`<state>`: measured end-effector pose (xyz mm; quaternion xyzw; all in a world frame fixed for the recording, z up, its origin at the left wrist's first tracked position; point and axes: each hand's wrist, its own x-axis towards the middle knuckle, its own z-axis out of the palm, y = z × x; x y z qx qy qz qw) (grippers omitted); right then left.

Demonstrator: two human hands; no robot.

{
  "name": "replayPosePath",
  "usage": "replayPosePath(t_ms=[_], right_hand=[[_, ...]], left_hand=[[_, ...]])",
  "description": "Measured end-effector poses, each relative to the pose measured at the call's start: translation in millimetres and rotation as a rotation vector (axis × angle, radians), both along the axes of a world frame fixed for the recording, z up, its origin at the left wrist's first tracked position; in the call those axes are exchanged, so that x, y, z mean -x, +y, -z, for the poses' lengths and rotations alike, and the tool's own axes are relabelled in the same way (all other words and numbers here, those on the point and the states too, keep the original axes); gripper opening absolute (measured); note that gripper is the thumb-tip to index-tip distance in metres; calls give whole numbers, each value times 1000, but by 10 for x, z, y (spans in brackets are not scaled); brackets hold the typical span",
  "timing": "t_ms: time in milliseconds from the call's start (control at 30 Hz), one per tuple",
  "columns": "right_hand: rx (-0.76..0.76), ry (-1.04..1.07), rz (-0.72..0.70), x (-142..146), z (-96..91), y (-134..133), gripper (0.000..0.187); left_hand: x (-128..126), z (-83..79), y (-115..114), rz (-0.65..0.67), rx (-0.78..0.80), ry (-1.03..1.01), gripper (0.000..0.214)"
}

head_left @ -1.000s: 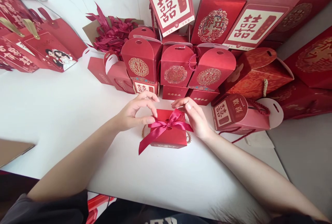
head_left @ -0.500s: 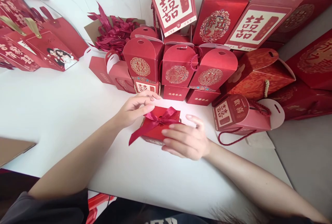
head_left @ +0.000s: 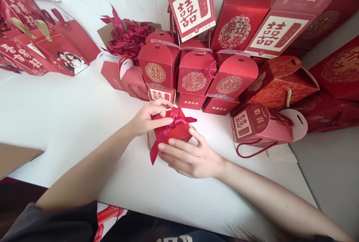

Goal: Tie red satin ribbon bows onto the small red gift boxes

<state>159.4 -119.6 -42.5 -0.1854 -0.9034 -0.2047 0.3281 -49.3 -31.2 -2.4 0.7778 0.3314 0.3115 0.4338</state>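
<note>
A small red gift box with a twisted cord handle sits on the white table before me, turned at an angle. On its top is a dark pink satin ribbon bow, one tail hanging over the front left. My left hand is at the box's left, its thumb pressed on the bow near the knot and its fingers bent round the far side. Along the front of the box lie the stretched fingers of my right hand, with its thumb at the right side. My hands partly cover the box's walls.
Behind stand several red gift boxes in stacked rows, beside a carton of loose ribbon bows. Red gift bags are at the far left. A box with a cord loop stands right; a cardboard piece lies left.
The gift box and its bow have turned, the ribbon tail now pointing more towards me. My left thumb has moved onto the bow; my right hand has shifted left and down along the box.
</note>
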Motion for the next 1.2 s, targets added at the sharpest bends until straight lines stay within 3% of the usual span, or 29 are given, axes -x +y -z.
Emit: replayPosePath(t_ms=[67,167,267,433,667,767,833,1000,1100,1200], right_hand=[[131,-60,32,55,-36,-64,33],[231,-52,-55,60,-101,-99,32],[281,145,-157,-8,-174,-75,22],[358,473,-164,-95,-235,-6,8],[346,445,-279,-87,-166,31,7],[412,552,-322,-107,-189,22,8],[513,689,-263,-127,-190,35,6],[930,958,93,-152,-56,179,7],[1144,946,119,-144,21,264,18],[1312,936,8,-126,32,274,21]], left_hand=[[-7,-12,-14,25,10,11,35],[-12,-25,-28,39,23,16,37],[-10,-13,-19,54,48,-5,39],[6,26,11,38,117,-56,36],[58,21,49,17,189,-190,30],[91,-19,62,37,180,-188,33],[116,-66,65,12,115,-132,37],[175,-178,66,-52,-16,12,43],[184,-195,65,-30,-19,67,43],[180,-186,62,28,-5,120,41]])
